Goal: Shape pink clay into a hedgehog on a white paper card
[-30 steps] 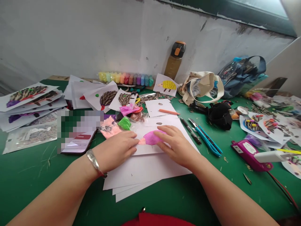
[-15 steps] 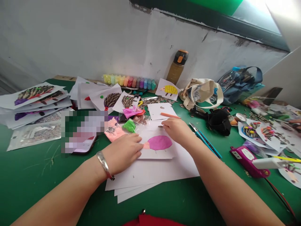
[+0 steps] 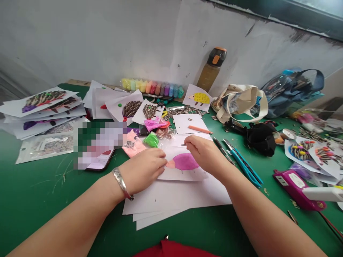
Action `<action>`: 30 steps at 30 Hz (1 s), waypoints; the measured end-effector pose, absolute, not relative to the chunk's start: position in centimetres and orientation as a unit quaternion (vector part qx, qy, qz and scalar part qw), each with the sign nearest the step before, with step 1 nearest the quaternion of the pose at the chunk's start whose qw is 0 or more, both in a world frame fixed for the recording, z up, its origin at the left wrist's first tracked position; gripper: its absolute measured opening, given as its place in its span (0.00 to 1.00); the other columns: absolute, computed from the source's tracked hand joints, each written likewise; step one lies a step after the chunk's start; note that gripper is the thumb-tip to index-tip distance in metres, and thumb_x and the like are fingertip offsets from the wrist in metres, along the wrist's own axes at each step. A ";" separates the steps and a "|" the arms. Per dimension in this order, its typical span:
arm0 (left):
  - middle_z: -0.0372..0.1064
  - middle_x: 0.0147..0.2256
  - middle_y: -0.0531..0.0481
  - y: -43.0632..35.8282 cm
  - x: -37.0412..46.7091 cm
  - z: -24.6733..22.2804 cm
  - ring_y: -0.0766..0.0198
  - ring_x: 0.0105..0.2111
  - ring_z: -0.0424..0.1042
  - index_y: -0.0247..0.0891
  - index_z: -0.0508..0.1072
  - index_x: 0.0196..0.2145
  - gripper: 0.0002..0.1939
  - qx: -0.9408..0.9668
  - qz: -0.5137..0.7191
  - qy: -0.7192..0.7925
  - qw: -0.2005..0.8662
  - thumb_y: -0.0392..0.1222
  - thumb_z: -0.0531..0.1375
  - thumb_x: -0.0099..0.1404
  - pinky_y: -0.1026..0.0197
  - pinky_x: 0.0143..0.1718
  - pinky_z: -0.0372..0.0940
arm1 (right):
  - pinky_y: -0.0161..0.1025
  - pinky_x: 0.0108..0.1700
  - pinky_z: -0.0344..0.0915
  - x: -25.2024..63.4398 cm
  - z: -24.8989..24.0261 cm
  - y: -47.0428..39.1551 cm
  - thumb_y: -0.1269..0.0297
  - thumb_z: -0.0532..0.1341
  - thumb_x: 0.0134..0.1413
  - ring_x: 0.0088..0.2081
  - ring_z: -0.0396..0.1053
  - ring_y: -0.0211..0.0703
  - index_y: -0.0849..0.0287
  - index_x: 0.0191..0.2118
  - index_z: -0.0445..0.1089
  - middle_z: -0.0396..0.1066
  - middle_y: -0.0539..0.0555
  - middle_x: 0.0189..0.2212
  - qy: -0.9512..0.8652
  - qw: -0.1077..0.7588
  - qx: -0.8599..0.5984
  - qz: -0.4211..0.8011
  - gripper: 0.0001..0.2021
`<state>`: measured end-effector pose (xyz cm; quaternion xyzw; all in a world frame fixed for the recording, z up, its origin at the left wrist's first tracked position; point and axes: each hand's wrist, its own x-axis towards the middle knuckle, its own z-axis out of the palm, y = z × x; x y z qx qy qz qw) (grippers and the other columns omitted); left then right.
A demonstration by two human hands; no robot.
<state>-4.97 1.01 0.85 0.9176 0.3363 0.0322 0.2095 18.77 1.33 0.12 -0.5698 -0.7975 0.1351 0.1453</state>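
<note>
A white sheet with a purple clay body and peach snout (image 3: pixel 186 161) lies on several larger white sheets (image 3: pixel 174 200). My left hand (image 3: pixel 147 166) rests flat over the sheet's left side, its fingers stretched toward the snout. Above the purple body, my right hand (image 3: pixel 202 148) pinches a small dark striped sunflower seed (image 3: pixel 183 144), mostly hidden by the fingertips. Just beyond, another white paper (image 3: pixel 187 124) carries one seed and an orange pencil-like stick (image 3: pixel 199 129). Bags of green clay (image 3: pixel 151 140) and peach clay (image 3: pixel 132 144) lie beside my left hand.
Finished seed pictures (image 3: pixel 43 101) are stacked at the left, near a phone (image 3: pixel 100 160). Loose seeds (image 3: pixel 184 111), a bottle (image 3: pixel 211 69) and a cloth bag (image 3: pixel 243 103) stand behind. Right of my arm lie a blue cutter (image 3: pixel 243 162) and a purple glue gun (image 3: pixel 297 189).
The view has shifted, moving most things slightly right. My right hand has drawn a little closer over the purple body, with the seed at its fingertips. My left hand keeps its place on the sheet.
</note>
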 end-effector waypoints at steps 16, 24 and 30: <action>0.67 0.38 0.45 0.9 -4.8 0.7 0.57 0.41 0.67 0.35 0.77 0.36 0.14 0.918 0.017 0.341 0.203 0.35 0.52 0.72 0.56 0.43 0.64 | 0.41 0.43 0.64 16.6 -1.4 -1.4 0.75 0.55 0.64 0.40 0.67 0.46 0.60 0.40 0.76 0.73 0.57 0.36 -0.870 0.224 -0.400 0.180 0.11; 0.68 0.38 0.44 0.8 -4.6 0.8 0.57 0.41 0.68 0.35 0.76 0.33 0.15 0.917 0.015 0.344 0.201 0.35 0.51 0.72 0.55 0.44 0.65 | 0.39 0.37 0.61 15.5 -2.4 -1.3 0.76 0.54 0.64 0.35 0.62 0.43 0.58 0.38 0.75 0.69 0.54 0.31 -0.897 0.219 -0.358 0.136 0.13; 0.68 0.39 0.44 0.8 -4.5 1.0 0.56 0.42 0.68 0.35 0.76 0.33 0.14 0.915 -0.005 0.352 0.196 0.34 0.51 0.71 0.54 0.46 0.66 | 0.38 0.38 0.60 15.9 -2.8 -0.9 0.76 0.55 0.64 0.36 0.60 0.43 0.59 0.37 0.74 0.67 0.54 0.32 -0.906 0.201 -0.353 0.119 0.11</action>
